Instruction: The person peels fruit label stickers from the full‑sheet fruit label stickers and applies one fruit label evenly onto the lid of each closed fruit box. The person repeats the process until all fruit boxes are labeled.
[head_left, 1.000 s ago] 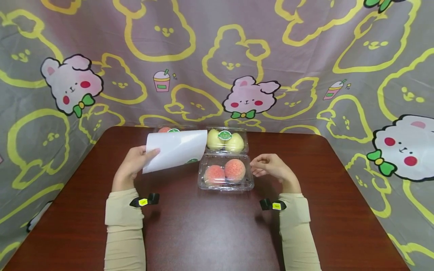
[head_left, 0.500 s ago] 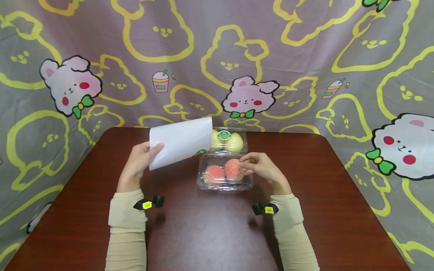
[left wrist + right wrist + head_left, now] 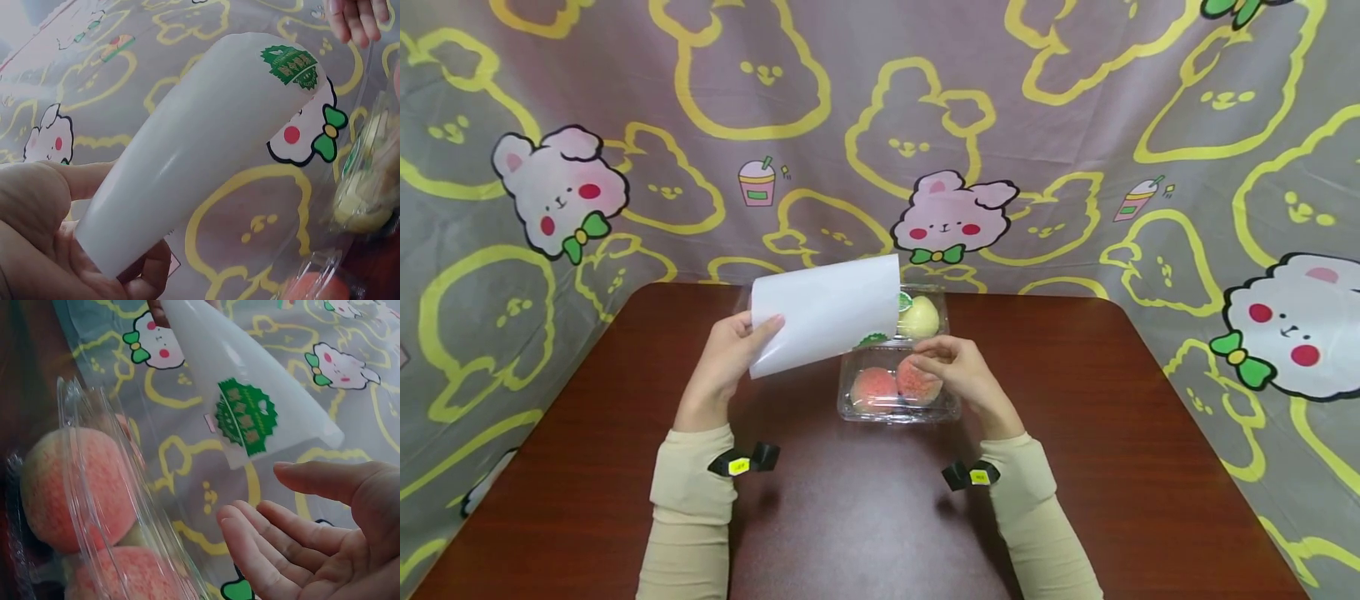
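My left hand (image 3: 724, 360) pinches the left end of a curved white sticker sheet (image 3: 823, 307) between thumb and fingers, holding it above the table. One green round label (image 3: 247, 417) sits at the sheet's far corner, towards my right hand (image 3: 966, 375). That hand hovers over the front clear plastic box (image 3: 898, 415), thumb and fingers apart, with nothing between them. In the right wrist view, its thumb tip is just below the label corner, apparently not touching. Two pink peaches (image 3: 874, 389) lie inside the front box.
Behind the front box stands another clear box with yellow-green fruit (image 3: 919, 317) and a green label, partly covered by the sheet. A further box at the back left is mostly hidden. The brown table (image 3: 1150, 433) meets a patterned curtain (image 3: 1060, 125) behind.
My left hand has moved right with the sheet, raising it and now covering more of the rear boxes. My right hand has moved left, from beside the front box to above it.
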Available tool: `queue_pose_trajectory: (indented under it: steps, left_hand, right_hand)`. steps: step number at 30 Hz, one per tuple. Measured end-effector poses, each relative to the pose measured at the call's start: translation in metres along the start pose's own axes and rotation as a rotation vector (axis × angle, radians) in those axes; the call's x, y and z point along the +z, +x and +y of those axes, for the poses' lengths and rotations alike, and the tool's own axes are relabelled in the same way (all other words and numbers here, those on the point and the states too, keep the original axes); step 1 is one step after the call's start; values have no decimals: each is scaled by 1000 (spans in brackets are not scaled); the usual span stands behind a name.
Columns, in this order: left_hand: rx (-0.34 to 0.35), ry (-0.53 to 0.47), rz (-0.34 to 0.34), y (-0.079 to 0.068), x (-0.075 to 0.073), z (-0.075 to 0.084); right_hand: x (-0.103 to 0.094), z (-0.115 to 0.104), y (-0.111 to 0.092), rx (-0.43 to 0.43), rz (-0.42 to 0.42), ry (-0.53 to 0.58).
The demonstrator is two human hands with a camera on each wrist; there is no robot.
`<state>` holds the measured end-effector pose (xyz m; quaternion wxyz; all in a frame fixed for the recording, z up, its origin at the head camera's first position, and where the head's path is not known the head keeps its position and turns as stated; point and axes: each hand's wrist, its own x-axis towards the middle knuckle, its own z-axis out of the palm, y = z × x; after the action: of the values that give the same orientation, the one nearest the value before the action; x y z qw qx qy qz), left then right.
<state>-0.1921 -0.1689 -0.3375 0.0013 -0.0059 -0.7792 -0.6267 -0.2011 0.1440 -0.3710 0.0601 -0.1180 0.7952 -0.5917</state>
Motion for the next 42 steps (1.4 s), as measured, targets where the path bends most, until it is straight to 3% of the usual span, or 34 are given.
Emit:
queue_pose_trajectory:
  steps: [8, 15, 20, 25, 29, 33, 37, 42]
  left_hand:
    - [19, 13, -16, 0, 8, 1]
    - [-10, -7, -12, 4, 12, -3]
    - [-43, 17, 29, 5, 13, -3]
    - [-72, -5, 71, 5, 13, -1]
    - [-52, -29, 77, 5, 14, 0]
    - [-17, 34, 40, 5, 15, 0]
    - [17, 113, 2, 5, 18, -1]
    - [56, 110, 1, 2, 22, 0]
  right_hand:
    - [9, -4, -4, -83, 24, 61]
    - [20, -3, -2, -126, 128, 32]
    - [24, -4, -1, -120, 185, -3]
    - [23, -6, -3, -111, 189, 1]
    - [20, -7, -3, -108, 187, 65]
    - [18, -8, -3, -107, 194, 103]
    - [17, -10, -4, -97, 215, 103]
    - [18, -12, -4, -115, 272, 74]
